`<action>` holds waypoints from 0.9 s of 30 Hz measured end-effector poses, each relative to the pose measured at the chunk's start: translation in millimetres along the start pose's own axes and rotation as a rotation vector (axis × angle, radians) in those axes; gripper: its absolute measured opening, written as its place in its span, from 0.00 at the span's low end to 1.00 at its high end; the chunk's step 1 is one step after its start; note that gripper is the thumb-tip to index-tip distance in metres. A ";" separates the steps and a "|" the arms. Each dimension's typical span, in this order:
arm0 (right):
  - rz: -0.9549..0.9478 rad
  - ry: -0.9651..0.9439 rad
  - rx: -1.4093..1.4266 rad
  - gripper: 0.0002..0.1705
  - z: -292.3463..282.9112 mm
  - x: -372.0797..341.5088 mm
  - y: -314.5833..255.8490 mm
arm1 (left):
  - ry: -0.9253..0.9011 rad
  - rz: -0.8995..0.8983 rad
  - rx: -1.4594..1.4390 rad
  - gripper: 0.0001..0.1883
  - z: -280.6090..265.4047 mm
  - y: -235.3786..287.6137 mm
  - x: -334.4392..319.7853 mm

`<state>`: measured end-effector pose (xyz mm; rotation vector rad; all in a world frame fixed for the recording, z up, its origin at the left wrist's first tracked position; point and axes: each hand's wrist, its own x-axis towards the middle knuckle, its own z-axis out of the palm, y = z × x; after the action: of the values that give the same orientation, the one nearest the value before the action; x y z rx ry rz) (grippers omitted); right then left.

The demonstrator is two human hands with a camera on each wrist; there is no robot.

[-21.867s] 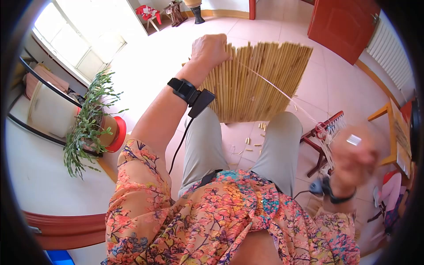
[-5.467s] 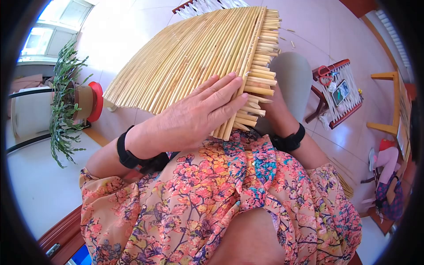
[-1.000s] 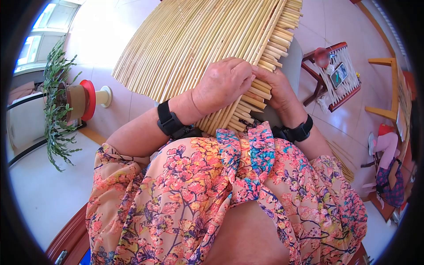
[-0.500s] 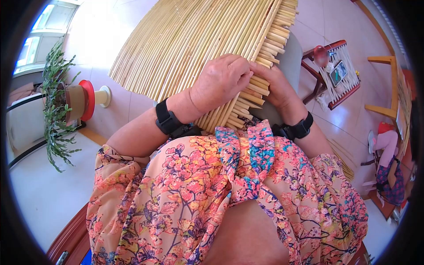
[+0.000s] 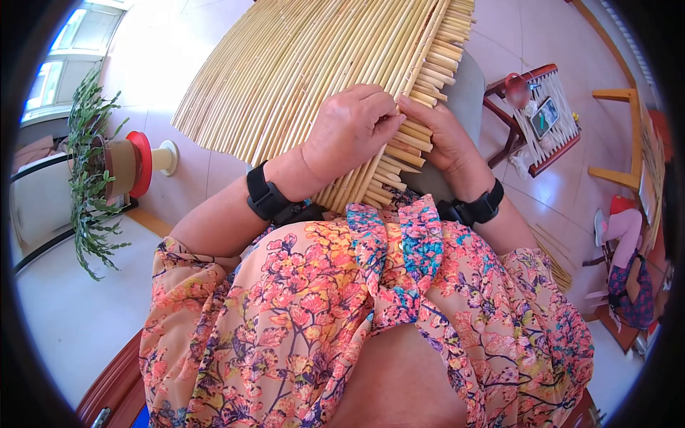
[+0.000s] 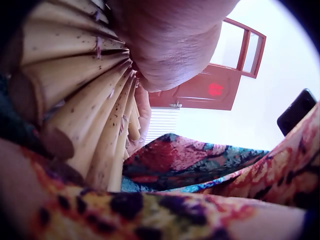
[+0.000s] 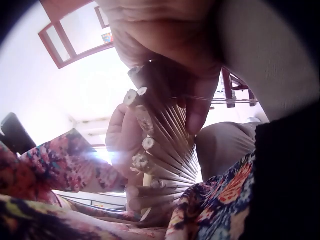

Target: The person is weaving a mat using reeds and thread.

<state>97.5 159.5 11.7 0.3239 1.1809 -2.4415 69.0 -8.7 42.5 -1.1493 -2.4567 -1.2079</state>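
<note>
A mat of thin reed stalks (image 5: 314, 64), bound side by side with stitches, lies tilted across the lap. One long stalk (image 5: 421, 68) runs crosswise along its right edge, with uneven stalk ends jutting past it. My left hand (image 5: 353, 128) bends over that edge, its thumb and forefinger pinched together at the crosswise stalk. From the right, my right hand (image 5: 446, 139) grips the jutting ends, thumb on top meeting the left fingertips and the other fingers underneath. In the right wrist view, thin strands (image 7: 220, 100) stretch past the right fingers. What the left fingertips pinch is hidden.
A low folding stool (image 5: 553, 146) with a white cord seat stands at the right, bearing a phone (image 5: 546, 118) and a blurred red object (image 5: 516, 90). Loose stalks (image 5: 553, 260) lie on the floor. A potted plant (image 5: 93, 171) is at the left.
Several seconds ago my left hand lay flat on the mat; now its fingers are bent at the edge, and the right thumb is on top. Lately, hands and mat shifted slightly left.
</note>
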 end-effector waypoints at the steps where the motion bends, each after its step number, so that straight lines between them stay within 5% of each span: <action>1: 0.001 0.003 0.010 0.18 0.6 0.2 -0.2 | -0.015 -0.021 0.000 0.08 -0.2 0.0 0.5; 27: -0.032 -0.004 -0.033 0.19 -1.4 -9.3 3.7 | -0.090 -0.034 0.001 0.05 3.0 2.7 2.0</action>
<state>107.5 160.9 11.8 0.2923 1.2329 -2.4458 70.0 -4.3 43.0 -1.1911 -2.5515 -1.1892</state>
